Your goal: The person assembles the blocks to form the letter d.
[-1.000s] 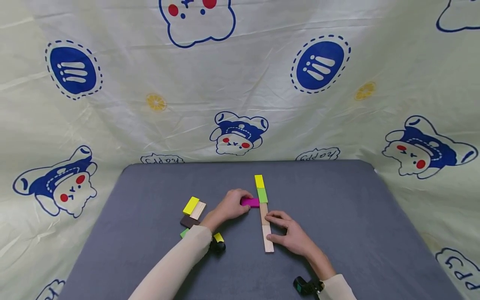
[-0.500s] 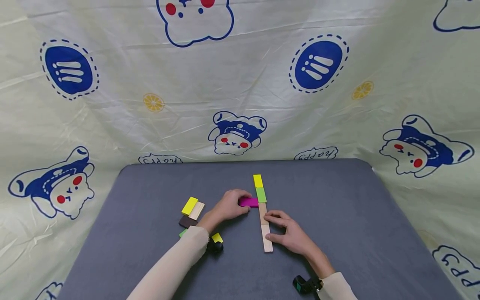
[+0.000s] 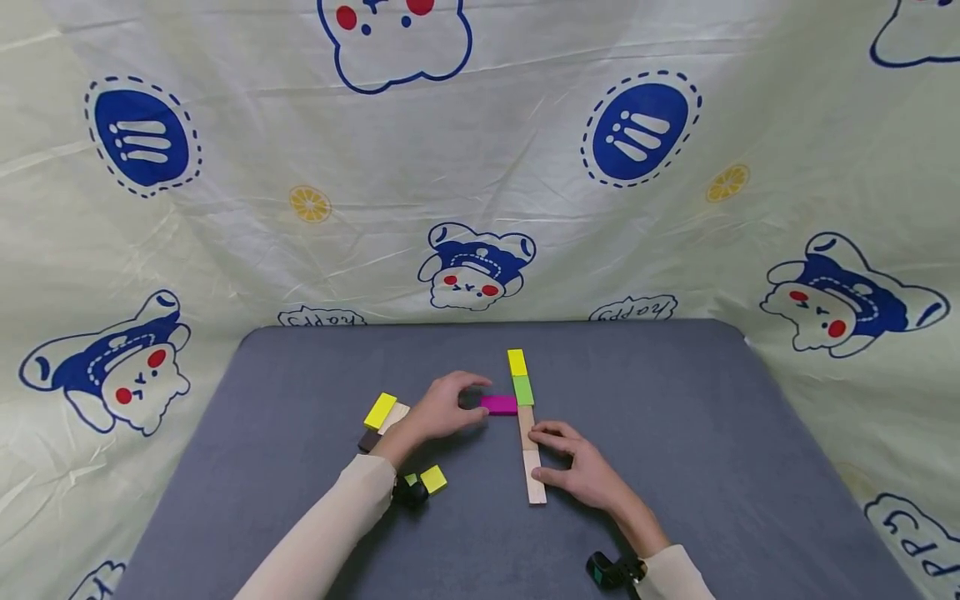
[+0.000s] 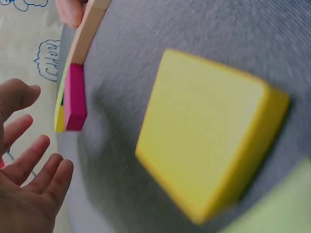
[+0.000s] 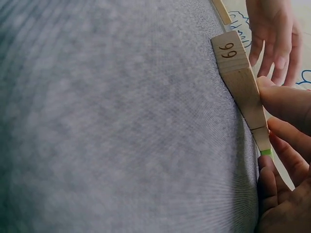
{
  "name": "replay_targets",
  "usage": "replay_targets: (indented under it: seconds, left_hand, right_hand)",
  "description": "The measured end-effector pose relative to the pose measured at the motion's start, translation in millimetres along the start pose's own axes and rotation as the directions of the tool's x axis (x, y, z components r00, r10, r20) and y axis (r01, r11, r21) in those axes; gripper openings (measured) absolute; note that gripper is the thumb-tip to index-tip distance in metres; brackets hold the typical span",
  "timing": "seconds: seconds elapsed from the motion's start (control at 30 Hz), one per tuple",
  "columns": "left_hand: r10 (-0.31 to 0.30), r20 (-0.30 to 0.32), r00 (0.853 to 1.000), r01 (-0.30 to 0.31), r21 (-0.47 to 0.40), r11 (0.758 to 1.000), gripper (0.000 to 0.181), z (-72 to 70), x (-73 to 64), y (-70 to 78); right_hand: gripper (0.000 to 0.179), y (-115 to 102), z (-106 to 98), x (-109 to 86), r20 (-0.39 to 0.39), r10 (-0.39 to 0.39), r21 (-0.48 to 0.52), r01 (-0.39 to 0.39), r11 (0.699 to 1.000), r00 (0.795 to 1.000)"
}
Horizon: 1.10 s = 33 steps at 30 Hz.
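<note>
In the head view several blocks lie end to end in a line: a yellow block (image 3: 517,362) farthest away, a green block (image 3: 522,390), a wooden block (image 3: 528,429) and another plain wooden block (image 3: 534,483) nearest. A magenta block (image 3: 498,406) juts left from the line, its end by the green-wood joint. My left hand (image 3: 442,408) is just left of the magenta block, thumb and fingers spread and apart from it. With thumb and fingertips my right hand (image 3: 585,471) touches the right side of the two wooden blocks. The right wrist view shows "66" on the near wooden block's end (image 5: 228,51).
Left of the left wrist are a loose yellow block (image 3: 381,410), a pale wooden block (image 3: 393,416) and a partly hidden dark brown block (image 3: 367,441). Another yellow block (image 3: 433,480) and a mostly hidden green block (image 3: 410,480) lie beside the wrist camera (image 3: 412,497).
My left hand has let go of the magenta block and drawn back to the left, its fingers spreading. The block stays against the line. My right hand has not visibly moved.
</note>
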<state>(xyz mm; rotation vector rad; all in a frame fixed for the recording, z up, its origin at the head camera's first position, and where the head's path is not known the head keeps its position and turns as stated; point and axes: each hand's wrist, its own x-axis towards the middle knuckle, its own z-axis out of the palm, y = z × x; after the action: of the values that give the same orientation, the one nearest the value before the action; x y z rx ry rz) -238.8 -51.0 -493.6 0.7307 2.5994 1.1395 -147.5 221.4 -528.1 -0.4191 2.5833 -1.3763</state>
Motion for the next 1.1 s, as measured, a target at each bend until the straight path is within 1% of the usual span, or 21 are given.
replay_targets:
  seconds: [0.1, 0.2, 0.33, 0.43, 0.5, 0.67, 0.77, 0.9, 1.1]
  left_hand:
    - [0.01, -0.011, 1.0, -0.01, 0.012, 1.0, 0.047, -11.6, -5.2, -2.6]
    - [0.024, -0.036, 0.999, -0.023, 0.029, 0.999, 0.046, -23.3, -12.4, -8.4]
    - [-0.006, -0.096, 0.995, 0.01, 0.04, 0.999, 0.044, -36.8, -26.1, -20.2]
    - [-0.037, -0.138, 0.99, 0.043, 0.041, 0.998, 0.041, -44.3, -37.7, -32.5]
    - [-0.057, -0.151, 0.987, 0.063, 0.038, 0.997, 0.041, -48.7, -45.0, -40.7]
    - [-0.09, -0.182, 0.979, 0.099, 0.043, 0.994, 0.041, -58.1, -60.6, -58.1]
    - [-0.095, -0.202, 0.975, 0.111, 0.073, 0.991, 0.04, -61.9, -68.0, -65.4]
    - [-0.106, -0.21, 0.972, 0.131, 0.109, 0.985, 0.038, -64.7, -74.4, -69.7]
    - [-0.117, -0.225, 0.967, 0.146, 0.115, 0.983, 0.035, -66.6, -80.9, -75.1]
  right_hand:
    - [0.055, 0, 0, 0.9, -0.011, 0.007, 0.004, -0.007, 1.0, 1.0]
    - [0.056, 0, 0, 1.4, -0.011, -0.01, -0.002, 0.01, 1.0, 1.0]
    - [0.057, 0, -1, 0.7, 0.001, -0.028, -0.009, 0.028, 1.0, 1.0]
    - [0.056, 0, -2, -1.4, 0.005, -0.02, -0.016, 0.02, 1.0, 1.0]
    - [0.056, -1, -3, -3.0, 0.004, -0.013, -0.019, 0.013, 1.0, 1.0]
    - [0.056, -1, -2, -3.8, 0.003, -0.019, -0.021, 0.019, 1.0, 1.0]
    - [0.055, -1, -2, -2.7, 0.006, -0.017, -0.02, 0.018, 1.0, 1.0]
    - [0.056, -1, -1, -2.2, 0.004, -0.012, -0.022, 0.012, 1.0, 1.0]
    - [0.057, -1, 0, -2.2, -0.002, -0.026, -0.025, 0.026, 0.999, 1.0]
